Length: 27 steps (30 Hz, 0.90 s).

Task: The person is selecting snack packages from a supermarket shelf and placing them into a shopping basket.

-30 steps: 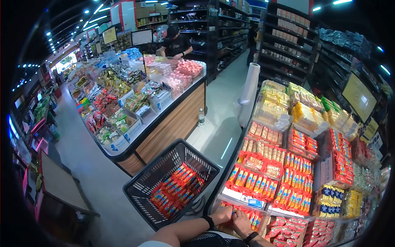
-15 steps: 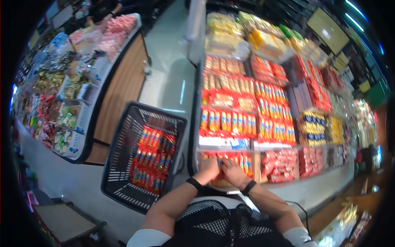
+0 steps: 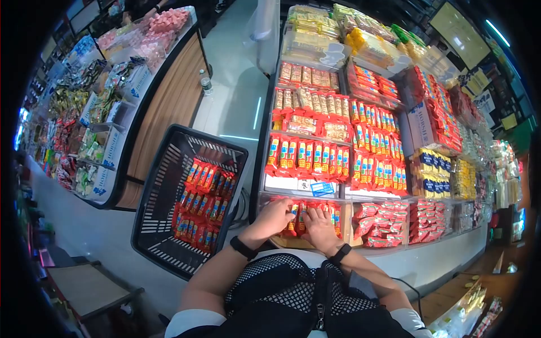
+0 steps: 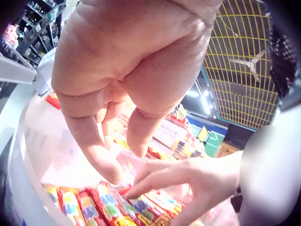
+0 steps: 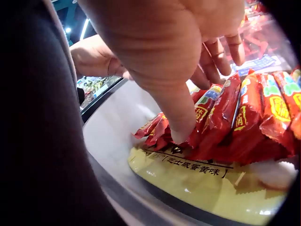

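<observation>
Red snack packets (image 3: 291, 218) stand packed in the front bin. At the bin's left end my left hand (image 3: 272, 218) hovers with fingers loosely bent; in the left wrist view that hand (image 4: 127, 61) has nothing between thumb and fingers, above packets (image 4: 110, 202). My right hand (image 3: 321, 230) lies over the packets just to its right. In the right wrist view, the right hand (image 5: 164, 52) touches red packets (image 5: 221, 110) with its thumb, its other fingers extended across the far side. Similar packets (image 3: 197, 205) lie in rows inside a black basket (image 3: 147, 222).
Behind the front bin rise tiers of red and yellow snacks (image 3: 315, 155), with a price sign (image 3: 459, 35) at the back. A second candy counter (image 3: 163, 112) stands left, a bottle (image 3: 205, 83) on the floor beside it. A brown board (image 3: 90, 287) is at lower left.
The head view has swung down and right. My hands were close together at the packets; the left has drawn away to the left, while the right stays over them.
</observation>
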Available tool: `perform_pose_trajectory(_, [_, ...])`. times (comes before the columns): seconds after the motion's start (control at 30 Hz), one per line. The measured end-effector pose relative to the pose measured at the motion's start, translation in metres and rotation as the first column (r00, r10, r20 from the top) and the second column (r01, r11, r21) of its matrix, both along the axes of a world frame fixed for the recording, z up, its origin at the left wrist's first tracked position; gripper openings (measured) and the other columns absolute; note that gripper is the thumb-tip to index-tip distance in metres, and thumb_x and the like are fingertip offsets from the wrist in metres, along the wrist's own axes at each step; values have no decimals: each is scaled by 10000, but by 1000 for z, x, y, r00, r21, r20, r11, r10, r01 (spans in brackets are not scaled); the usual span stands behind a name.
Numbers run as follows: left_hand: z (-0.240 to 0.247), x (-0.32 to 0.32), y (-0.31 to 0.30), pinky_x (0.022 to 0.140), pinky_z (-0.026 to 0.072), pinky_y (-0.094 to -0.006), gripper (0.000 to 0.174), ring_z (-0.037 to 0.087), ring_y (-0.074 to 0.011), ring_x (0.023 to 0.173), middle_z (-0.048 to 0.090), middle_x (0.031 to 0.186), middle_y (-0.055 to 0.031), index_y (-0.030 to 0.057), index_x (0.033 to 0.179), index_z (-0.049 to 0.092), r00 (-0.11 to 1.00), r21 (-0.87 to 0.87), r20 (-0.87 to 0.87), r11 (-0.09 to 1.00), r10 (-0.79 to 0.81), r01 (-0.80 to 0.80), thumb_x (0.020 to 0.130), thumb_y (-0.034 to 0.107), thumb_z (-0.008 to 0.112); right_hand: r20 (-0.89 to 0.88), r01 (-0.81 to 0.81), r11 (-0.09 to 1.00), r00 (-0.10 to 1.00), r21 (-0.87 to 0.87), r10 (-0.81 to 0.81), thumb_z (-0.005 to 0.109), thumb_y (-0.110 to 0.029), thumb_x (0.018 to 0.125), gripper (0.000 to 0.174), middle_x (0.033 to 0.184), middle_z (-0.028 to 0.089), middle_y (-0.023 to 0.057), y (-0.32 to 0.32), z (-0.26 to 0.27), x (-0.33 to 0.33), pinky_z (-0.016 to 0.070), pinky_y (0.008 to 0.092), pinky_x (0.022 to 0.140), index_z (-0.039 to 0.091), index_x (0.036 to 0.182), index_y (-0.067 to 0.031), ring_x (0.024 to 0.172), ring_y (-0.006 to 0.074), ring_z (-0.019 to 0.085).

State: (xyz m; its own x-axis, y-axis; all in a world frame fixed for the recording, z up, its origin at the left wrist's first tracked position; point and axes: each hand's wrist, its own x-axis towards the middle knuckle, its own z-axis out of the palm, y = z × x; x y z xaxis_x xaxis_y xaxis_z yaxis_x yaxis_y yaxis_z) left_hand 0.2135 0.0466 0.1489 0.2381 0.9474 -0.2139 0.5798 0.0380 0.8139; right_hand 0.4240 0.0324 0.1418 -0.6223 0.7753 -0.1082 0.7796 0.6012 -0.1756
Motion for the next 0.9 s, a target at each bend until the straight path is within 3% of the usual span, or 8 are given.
perform_pose_trajectory(0.17, [37,-63,-4,778,537,-284,314,682,-154,878,715,979,-114,-33,1207,615,891,55,280,921,357,-386,917,67,687,140,-148,989,979,-31,151,791,-312,715,637,1186,544,150,14,-17,-2,423,443,970,579,1209,31,1164,306,512])
perform_pose_trajectory(0.23, [24,-106,-13,742,543,-301,258,694,-185,842,716,952,-131,-19,1138,637,780,104,336,802,528,-588,902,68,696,47,-179,984,983,-12,179,731,-254,728,542,1151,543,162,16,-23,-1,429,460,948,586,1165,31,1131,324,522])
perform_pose_trajectory(0.37, [-1,-193,-40,745,552,-315,281,698,-186,844,720,959,-133,-19,1135,652,639,64,128,637,758,-768,886,96,715,55,-212,974,977,83,208,607,-161,774,399,1071,538,140,15,-36,-2,442,426,885,599,1125,30,1050,309,529])
perform_pose_trajectory(0.43, [-35,-225,-52,730,544,-284,219,683,-141,839,718,901,-93,-19,1104,665,549,58,65,546,833,-836,900,55,693,140,-195,981,972,24,189,735,-207,693,605,1120,543,166,15,-45,0,438,449,944,560,1207,60,1085,327,518])
perform_pose_trajectory(0.57, [-73,-234,-54,751,549,-312,250,692,-159,865,725,919,-97,-10,1093,672,600,56,-61,603,798,-796,879,103,729,89,-258,949,965,182,245,561,-92,802,352,1040,539,151,13,-35,-8,452,390,892,590,1115,66,1026,299,532])
perform_pose_trajectory(0.7, [-136,-221,-38,832,542,-399,415,694,-315,967,710,1012,-174,21,1080,667,755,-61,-375,798,538,-599,774,254,825,51,-112,993,992,-30,114,567,-62,788,314,1059,547,164,16,-14,-15,461,423,912,607,1082,41,1050,322,534])
perform_pose_trajectory(0.77, [-132,-206,-23,925,529,-443,495,653,-348,1101,677,1169,-200,26,1192,627,743,-268,-509,741,434,-616,796,265,804,19,-44,996,999,-71,45,579,-71,805,370,1134,569,168,16,-2,-19,463,451,948,612,1162,17,1108,343,544])
perform_pose_trajectory(0.9, [-202,-202,-24,943,525,-465,620,643,-391,1124,666,1203,-222,19,1206,612,786,-317,-483,760,386,-568,741,347,857,-72,-272,956,961,-107,265,555,-101,882,505,1387,552,122,11,34,-42,412,490,1080,543,1387,-90,1326,349,488])
